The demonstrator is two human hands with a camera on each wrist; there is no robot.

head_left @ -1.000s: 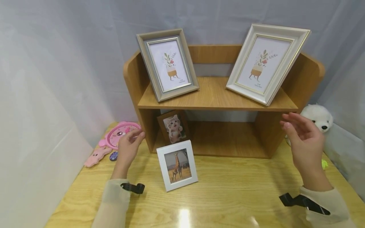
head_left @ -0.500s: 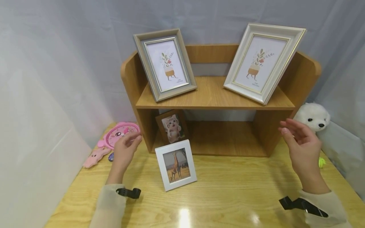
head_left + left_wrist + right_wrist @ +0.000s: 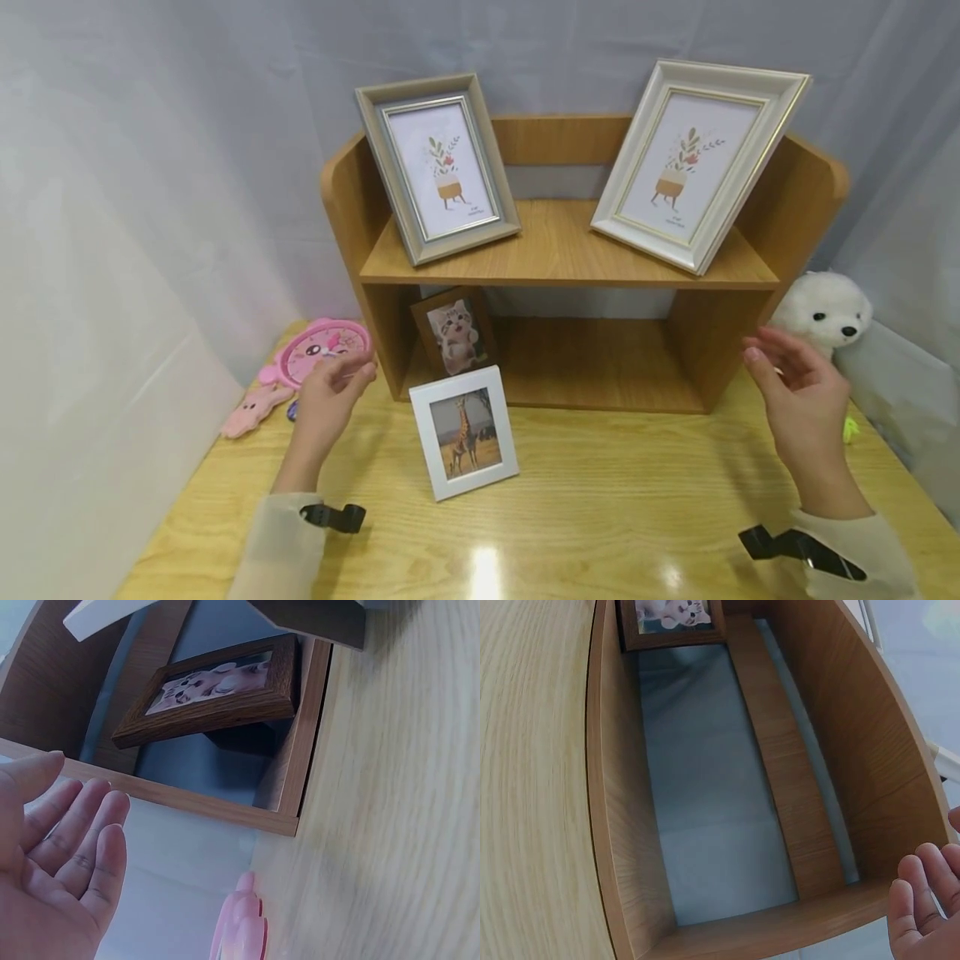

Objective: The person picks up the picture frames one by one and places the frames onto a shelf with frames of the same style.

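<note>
My left hand (image 3: 327,408) hovers above the table left of the shelf, its fingers loosely bent and nothing in them. In the left wrist view the palm of that hand (image 3: 56,862) shows bare. Over the table's right side, my right hand (image 3: 806,417) hangs in the air with relaxed fingers, also holding nothing. Between them stands a white frame (image 3: 491,483) with a giraffe picture, in front of the wooden shelf (image 3: 570,283). A brown frame (image 3: 486,321) with a kitten picture leans inside the lower compartment at its left.
On the upper shelf stand a grey-beige frame (image 3: 405,225) at left and a cream frame (image 3: 637,183) at right. Left of the shelf lie a pink clock (image 3: 300,362), a pink rabbit-shaped item (image 3: 251,412) and a small blue object. A white plush toy (image 3: 825,304) sits at right.
Both hands have sunk a little, staying apart from everything. The view has shifted slightly. The frames and toys stay in place.
</note>
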